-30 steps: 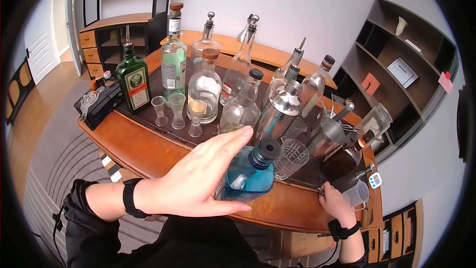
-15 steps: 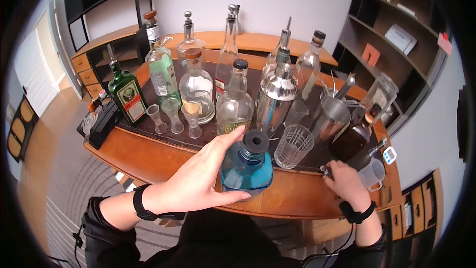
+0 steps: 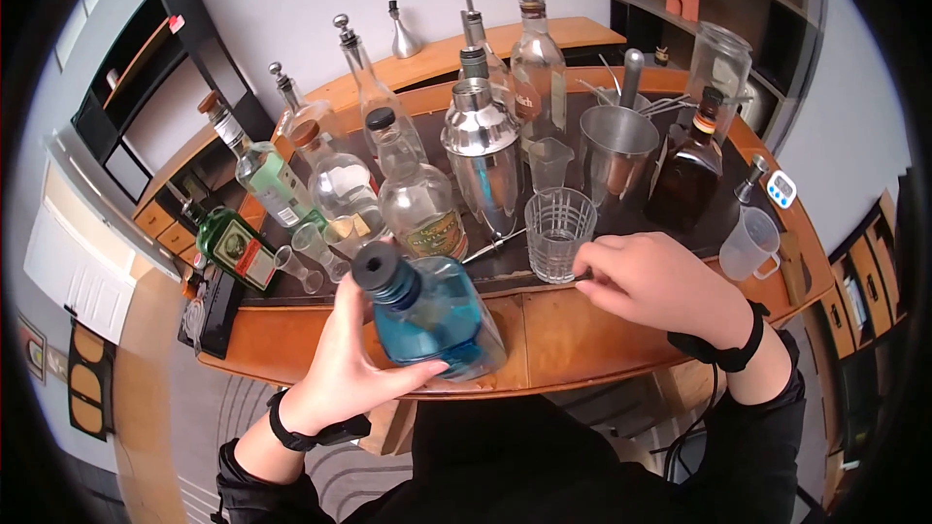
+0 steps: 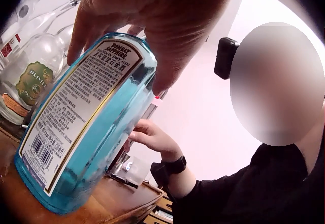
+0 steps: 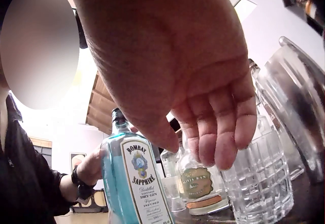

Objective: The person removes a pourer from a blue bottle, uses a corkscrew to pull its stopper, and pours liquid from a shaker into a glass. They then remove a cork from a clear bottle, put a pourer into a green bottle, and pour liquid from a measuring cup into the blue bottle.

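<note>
The blue glass bottle (image 3: 442, 320) is in front of the person, its long axis running from a flat-sided base up to a dark neck that points leftward in the head view, away from the ribbed clear tumbler (image 3: 561, 238). The left hand (image 3: 345, 369) grips it, thumb and fingers around its sides. The right hand (image 3: 655, 281), fingers bent, is nearer the tumbler; whether it holds anything I cannot tell. Beyond stands a polished steel shaker (image 3: 482, 160) on the leather-edged tabletop (image 3: 573, 330).

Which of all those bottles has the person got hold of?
The blue Bombay Sapphire gin bottle, at the front edge of the desk: the left hand grips it. Neither hand holds any other bottle.
</note>
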Tool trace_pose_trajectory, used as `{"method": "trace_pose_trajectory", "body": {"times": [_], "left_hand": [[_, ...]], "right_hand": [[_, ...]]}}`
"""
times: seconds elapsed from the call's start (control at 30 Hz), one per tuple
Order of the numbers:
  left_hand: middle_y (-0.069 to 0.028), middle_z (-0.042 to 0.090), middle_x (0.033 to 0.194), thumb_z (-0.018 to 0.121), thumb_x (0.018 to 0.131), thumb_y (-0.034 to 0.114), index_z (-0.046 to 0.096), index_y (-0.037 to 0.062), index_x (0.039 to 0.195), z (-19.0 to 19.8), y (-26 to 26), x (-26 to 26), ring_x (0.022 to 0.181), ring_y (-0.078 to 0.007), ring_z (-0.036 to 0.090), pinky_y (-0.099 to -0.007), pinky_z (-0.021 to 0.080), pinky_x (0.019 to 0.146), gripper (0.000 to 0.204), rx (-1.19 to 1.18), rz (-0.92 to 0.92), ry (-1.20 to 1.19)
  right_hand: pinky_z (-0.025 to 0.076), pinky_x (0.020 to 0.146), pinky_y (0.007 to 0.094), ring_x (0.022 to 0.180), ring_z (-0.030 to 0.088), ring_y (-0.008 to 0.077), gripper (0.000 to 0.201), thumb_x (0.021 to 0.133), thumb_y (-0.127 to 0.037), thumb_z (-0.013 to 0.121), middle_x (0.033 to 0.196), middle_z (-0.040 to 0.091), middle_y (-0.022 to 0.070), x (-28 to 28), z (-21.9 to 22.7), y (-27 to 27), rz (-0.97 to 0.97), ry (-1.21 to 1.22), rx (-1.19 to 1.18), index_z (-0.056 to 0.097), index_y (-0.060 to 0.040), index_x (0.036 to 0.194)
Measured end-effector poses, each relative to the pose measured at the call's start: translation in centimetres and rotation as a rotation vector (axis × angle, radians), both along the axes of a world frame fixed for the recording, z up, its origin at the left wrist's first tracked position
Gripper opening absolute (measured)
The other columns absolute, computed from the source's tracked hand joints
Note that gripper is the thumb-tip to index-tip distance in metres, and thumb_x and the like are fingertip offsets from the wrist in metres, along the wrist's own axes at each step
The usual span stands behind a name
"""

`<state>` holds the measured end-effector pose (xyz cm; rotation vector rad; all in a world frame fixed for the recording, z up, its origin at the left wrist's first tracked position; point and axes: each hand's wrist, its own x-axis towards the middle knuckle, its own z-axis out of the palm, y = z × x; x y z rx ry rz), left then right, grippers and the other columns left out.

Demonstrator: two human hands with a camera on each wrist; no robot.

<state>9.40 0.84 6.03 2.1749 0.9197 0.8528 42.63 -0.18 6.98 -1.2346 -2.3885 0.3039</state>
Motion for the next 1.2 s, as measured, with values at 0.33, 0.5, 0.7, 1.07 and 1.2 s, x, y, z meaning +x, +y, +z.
{"method": "trace_pose_trajectory", "body": {"times": [0.33,0.5,0.7,1.07,1.2], "left_hand": [[-0.0145,0.039,0.140,0.082,0.071,0.011,0.011,0.0036,0.151,-0.6,0.4,-2.1,0.127,-0.0268,0.047,-0.0392,0.041,0.104,0.107,-0.036,0.178,-0.285],[-0.0125,0.027,0.153,0.081,0.072,0.012,0.012,0.0042,0.152,0.1,0.0,-3.0,0.140,-0.0262,0.031,-0.0389,0.023,0.116,0.106,-0.046,0.363,-0.202],[-0.0140,0.043,0.136,0.078,0.070,0.000,0.015,0.0035,0.149,-0.5,0.1,-6.1,0.123,-0.0239,0.048,-0.0348,0.042,0.100,0.101,0.114,0.456,-0.258],[-0.0142,0.046,0.135,0.084,0.070,0.014,0.023,0.0053,0.145,-1.2,0.0,-8.0,0.123,-0.0250,0.049,-0.0377,0.042,0.099,0.097,0.098,0.554,-0.149],[-0.0151,0.043,0.138,0.081,0.074,0.014,0.022,0.0018,0.146,-1.0,-0.1,-7.7,0.126,-0.0246,0.046,-0.0374,0.038,0.104,0.093,0.090,0.531,-0.054]], "right_hand": [[0.049,0.061,0.0416,0.069,0.063,0.0330,0.016,0.089,-0.019,0.060,0.075,0.061,0.0125,0.5,-1.2,0.1,0.059,0.006,-0.015,0.056,-0.0035,0.086],[0.050,0.061,0.0440,0.068,0.062,0.0351,0.018,0.091,-0.020,0.058,0.074,0.060,0.0144,0.1,-1.7,0.0,0.115,0.007,0.005,0.056,-0.0031,0.086],[0.050,0.062,0.0450,0.069,0.062,0.0358,0.020,0.092,-0.021,0.056,0.074,0.060,0.0156,-0.3,-1.8,-0.2,0.133,-0.032,-0.052,0.055,-0.0022,0.086],[0.050,0.065,0.0439,0.074,0.063,0.0348,0.021,0.092,-0.022,0.056,0.077,0.061,0.0152,-2.7,-2.8,0.7,0.236,-0.087,-0.161,0.055,-0.0012,0.086],[0.050,0.065,0.0435,0.074,0.063,0.0346,0.021,0.092,-0.022,0.056,0.078,0.061,0.0150,-3.1,-3.5,0.9,0.245,-0.126,-0.173,0.055,-0.0011,0.087]]}}
